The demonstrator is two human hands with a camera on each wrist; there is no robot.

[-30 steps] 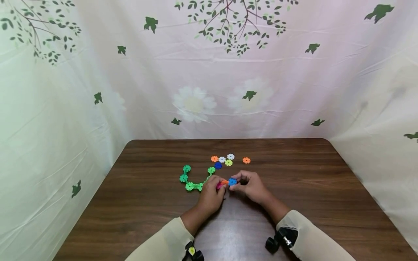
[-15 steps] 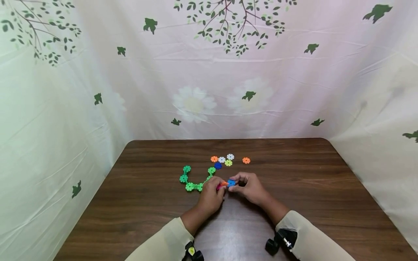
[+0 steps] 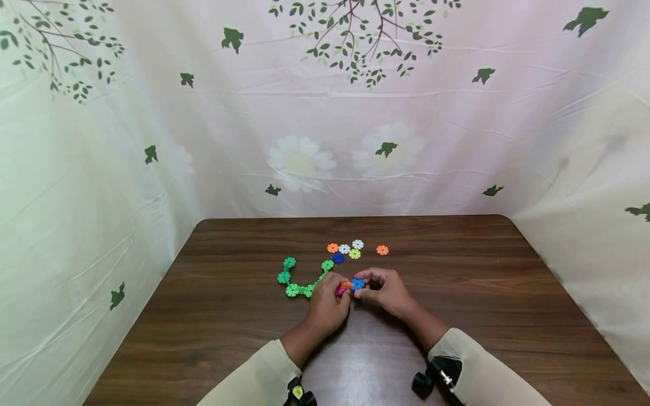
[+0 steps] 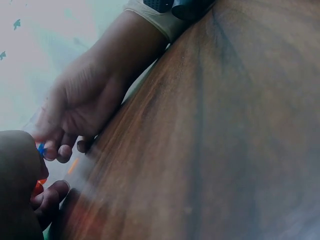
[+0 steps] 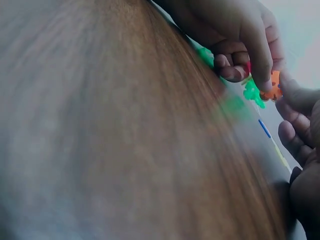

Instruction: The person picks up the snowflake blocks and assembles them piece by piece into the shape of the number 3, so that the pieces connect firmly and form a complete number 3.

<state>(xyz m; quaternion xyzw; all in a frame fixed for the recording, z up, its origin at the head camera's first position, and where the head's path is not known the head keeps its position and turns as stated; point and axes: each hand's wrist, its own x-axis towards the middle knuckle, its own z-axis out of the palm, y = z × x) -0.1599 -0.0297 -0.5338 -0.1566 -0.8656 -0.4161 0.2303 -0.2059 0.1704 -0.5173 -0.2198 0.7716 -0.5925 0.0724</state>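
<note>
My left hand (image 3: 327,304) pinches an orange flower-shaped disc (image 3: 347,285) that is joined to a pink disc (image 3: 339,290) beside its fingertips. Between the thumb and forefinger of my right hand (image 3: 390,293) is a light blue notched disc (image 3: 358,283), its edge meeting the orange one. In the right wrist view the orange disc (image 5: 272,87) shows between both hands' fingertips. A curved chain of green discs (image 3: 293,290) lies on the table to the left, running partly behind my left hand.
On the brown table (image 3: 244,349), behind the hands, lie a dark blue disc (image 3: 338,258), a yellow disc (image 3: 355,254), two white discs (image 3: 358,244) and an orange disc (image 3: 332,247). Another loose orange disc (image 3: 382,250) sits apart to the right. A patterned curtain hangs beyond the table.
My right hand and the light blue disc have shifted slightly left, closer to the left hand. The left hand stays nearly in place, and the discs on the table have not moved.
</note>
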